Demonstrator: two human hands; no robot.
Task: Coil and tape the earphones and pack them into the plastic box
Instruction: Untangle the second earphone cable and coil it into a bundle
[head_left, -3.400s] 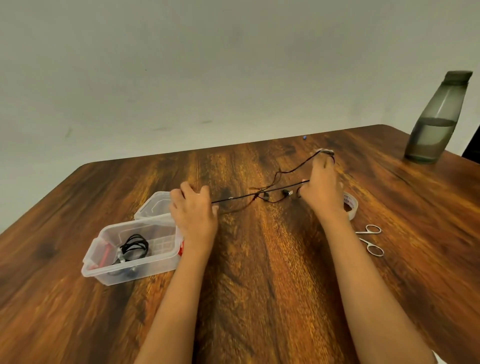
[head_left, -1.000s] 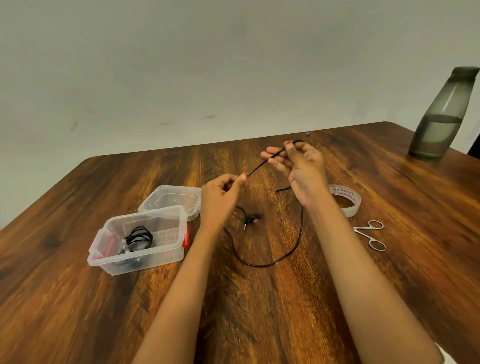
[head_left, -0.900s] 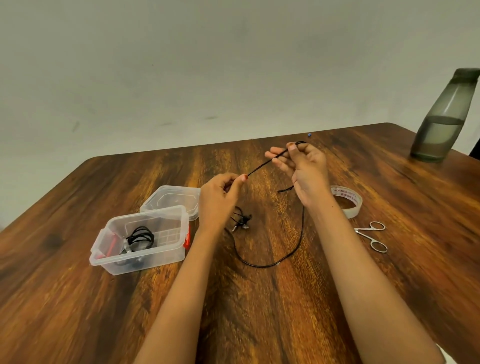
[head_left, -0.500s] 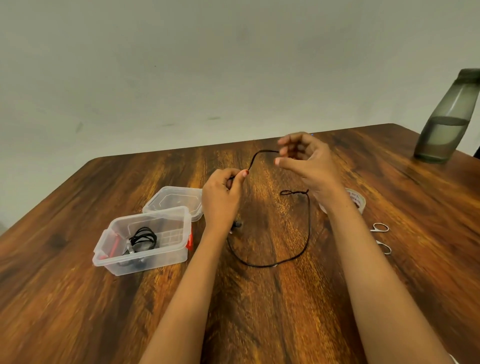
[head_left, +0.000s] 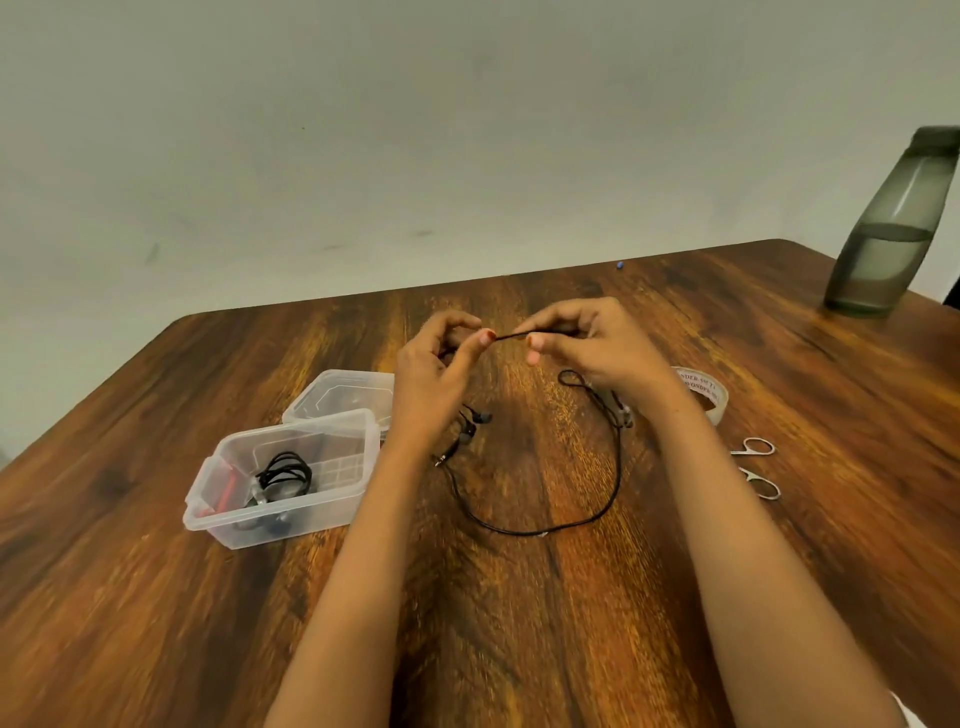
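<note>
Far left, the plastic box (head_left: 311, 514) stands open on the table (head_left: 519, 623). A coiled set (head_left: 284, 475) lies inside it, and its lid (head_left: 343, 395) rests just behind.

The left hand (head_left: 431, 379) is raised off the wood and pinches the cable (head_left: 619, 467) between thumb and forefinger. The earbuds (head_left: 470, 423) and plug (head_left: 441, 459) dangle or lie just below its wrist; we cannot tell which.

Between the hands a short stretch of cable runs taut. The rest sags into a wide loop on the table toward us.

The right hand (head_left: 597, 348) pinches the same cable at thumb and fingertip, other fingers curled. A small knot-like kink sits just under it.

Further right are the tape roll (head_left: 712, 402), partly hidden by the right wrist, then the scissors (head_left: 758, 467), then a grey bottle (head_left: 893, 228) at the far corner.

On handling, we judge the earphones very light, limp and thin. The cable holds no shape on its own, springs loose and tangles easily. It is best taken by the cable near one end and wound round the fingers of one hand. We would not pull at the bud or plug joints, the likely weak spots. Once wound, the bundle will need a pinch across the middle while the tape goes on, or the turns will slip apart.
</note>
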